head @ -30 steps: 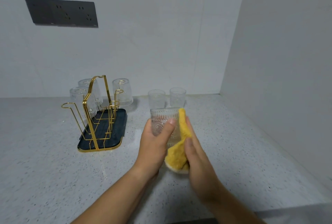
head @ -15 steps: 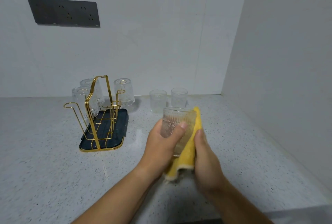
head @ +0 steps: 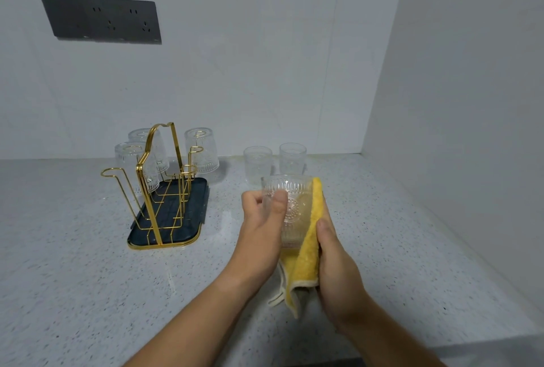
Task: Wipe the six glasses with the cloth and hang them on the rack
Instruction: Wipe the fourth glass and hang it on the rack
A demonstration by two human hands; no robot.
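Observation:
My left hand (head: 262, 225) grips a clear embossed glass (head: 294, 207) upright above the counter, thumb across its front. My right hand (head: 332, 260) holds a yellow cloth (head: 306, 257) against the glass's right side and bottom; the cloth's lower corner hangs down. The gold wire rack (head: 156, 184) on its dark tray (head: 176, 219) stands to the left. Three glasses hang upside down on it: one at the left (head: 129, 160), one behind it (head: 141, 135), one on the right (head: 203, 149). Two more glasses (head: 257, 162) (head: 292, 157) stand upright on the counter behind my hands.
The speckled grey counter (head: 73, 278) runs to a white back wall and a white side wall (head: 456, 131) on the right. A dark socket panel (head: 103, 19) sits high on the back wall. The counter's front edge shows at the lower right.
The held glass has turned in my left hand and risen a little to the right; my thumb now lies further left on it. The cloth has slid lower round the glass, more of it hanging free.

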